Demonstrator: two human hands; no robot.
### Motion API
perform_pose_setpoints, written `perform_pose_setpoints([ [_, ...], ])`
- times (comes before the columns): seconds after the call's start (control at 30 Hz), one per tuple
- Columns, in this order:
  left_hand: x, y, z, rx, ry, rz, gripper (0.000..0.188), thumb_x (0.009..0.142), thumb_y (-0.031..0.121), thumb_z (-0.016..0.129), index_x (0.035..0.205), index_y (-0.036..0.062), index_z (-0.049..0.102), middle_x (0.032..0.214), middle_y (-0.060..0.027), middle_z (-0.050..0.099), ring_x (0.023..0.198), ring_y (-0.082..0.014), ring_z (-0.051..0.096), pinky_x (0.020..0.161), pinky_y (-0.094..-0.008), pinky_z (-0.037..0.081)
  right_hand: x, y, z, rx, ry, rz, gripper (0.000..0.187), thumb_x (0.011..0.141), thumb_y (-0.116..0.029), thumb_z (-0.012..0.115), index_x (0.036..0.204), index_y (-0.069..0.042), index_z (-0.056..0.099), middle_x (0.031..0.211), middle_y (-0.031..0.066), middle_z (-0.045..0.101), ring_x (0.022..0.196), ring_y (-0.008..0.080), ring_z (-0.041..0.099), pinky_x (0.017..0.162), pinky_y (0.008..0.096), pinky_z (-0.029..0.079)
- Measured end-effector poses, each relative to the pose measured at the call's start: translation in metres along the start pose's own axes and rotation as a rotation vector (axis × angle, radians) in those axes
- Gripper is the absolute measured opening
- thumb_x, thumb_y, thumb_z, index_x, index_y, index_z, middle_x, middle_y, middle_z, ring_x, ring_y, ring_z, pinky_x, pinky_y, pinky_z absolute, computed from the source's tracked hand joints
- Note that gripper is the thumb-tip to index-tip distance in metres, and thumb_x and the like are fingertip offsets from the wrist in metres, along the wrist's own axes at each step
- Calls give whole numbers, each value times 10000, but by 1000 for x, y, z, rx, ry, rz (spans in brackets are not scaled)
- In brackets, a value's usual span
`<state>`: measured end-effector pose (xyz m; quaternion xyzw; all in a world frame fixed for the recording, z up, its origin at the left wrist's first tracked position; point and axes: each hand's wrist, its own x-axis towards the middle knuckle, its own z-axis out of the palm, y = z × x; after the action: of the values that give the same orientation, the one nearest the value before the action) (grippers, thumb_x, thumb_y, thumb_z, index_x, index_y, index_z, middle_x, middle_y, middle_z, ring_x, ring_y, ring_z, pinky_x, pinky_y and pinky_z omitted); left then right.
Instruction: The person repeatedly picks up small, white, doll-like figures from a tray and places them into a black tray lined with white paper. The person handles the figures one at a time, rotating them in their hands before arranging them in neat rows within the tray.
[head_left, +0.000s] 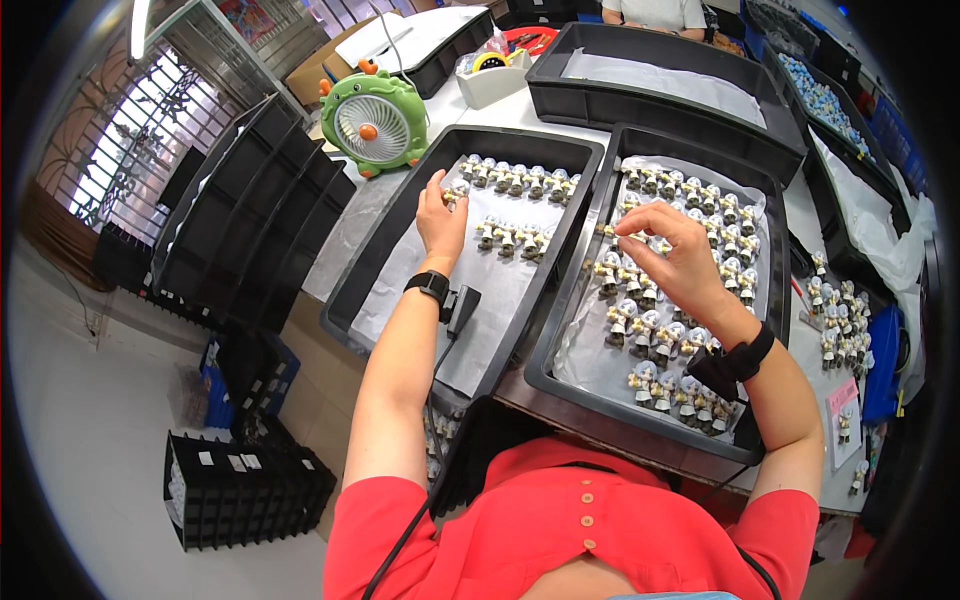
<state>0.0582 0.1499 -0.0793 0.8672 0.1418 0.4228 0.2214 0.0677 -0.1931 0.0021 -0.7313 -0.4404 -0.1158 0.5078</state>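
Note:
My left hand [441,222] reaches over the left black tray [343,312], its fingers closed around a small figurine [456,190] at the left end of the far row. The figurines are pale-haired, with white and dark clothing. Two short rows of them lie on white paper in this tray. My right hand [672,255] is above the right black tray [548,352], thumb and forefinger pinched at its left side. A small yellowish-brown part of a figurine [607,231] shows at those fingertips; the rest is hidden. Several rows of figurines [660,340] fill this tray.
A green animal-shaped fan [374,122] stands behind the left tray. Farther back are a white box [494,82] with tape and a larger black tray [650,100] lined with paper. More figurines [843,325] lie on the table at right. Stacked black crates [255,215] stand left.

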Motion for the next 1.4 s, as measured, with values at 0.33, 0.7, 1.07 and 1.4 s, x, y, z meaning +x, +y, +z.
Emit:
perform_pose_setpoints([
  [0.33, -12, -48, 16, 46, -440, -304, 409, 722, 227, 729, 1068, 27, 643, 948, -177, 676, 869, -280, 659, 793, -355, 505, 1, 3, 0, -13, 3, -18, 80, 778, -37, 658, 850, -2, 646, 846, 92, 646, 779, 206, 626, 701, 296, 479],
  [0.7, -9, -36, 8, 80, -431, -285, 387, 765, 299, 681, 1055, 43, 662, 1002, -178, 665, 940, -304, 635, 834, -382, 489, -9, 11, 5, -61, -312, 173, 193, 760, -159, 716, 858, -20, 624, 846, 104, 636, 799, 218, 620, 737, 312, 482],
  [1.07, 12, 16, -14, -271, -188, -198, 250, 808, 141, 647, 1028, 25, 664, 939, -100, 676, 822, -164, 642, 751, -285, 501, -48, 19, 37, -627, -819, 179, 523, 626, -245, 730, 1045, -10, 524, 995, 173, 537, 879, 355, 577, 746, 435, 491],
  [1.4, 6, 113, -45, -979, -527, -444, 237, 870, 173, 628, 1093, 92, 620, 988, -8, 645, 877, -98, 609, 763, -247, 440, -5, -23, 2, 28, -152, -63, 848, 628, 62, 623, 1396, -109, 305, 1226, 148, 442, 1135, 296, 476, 992, 359, 394],
])
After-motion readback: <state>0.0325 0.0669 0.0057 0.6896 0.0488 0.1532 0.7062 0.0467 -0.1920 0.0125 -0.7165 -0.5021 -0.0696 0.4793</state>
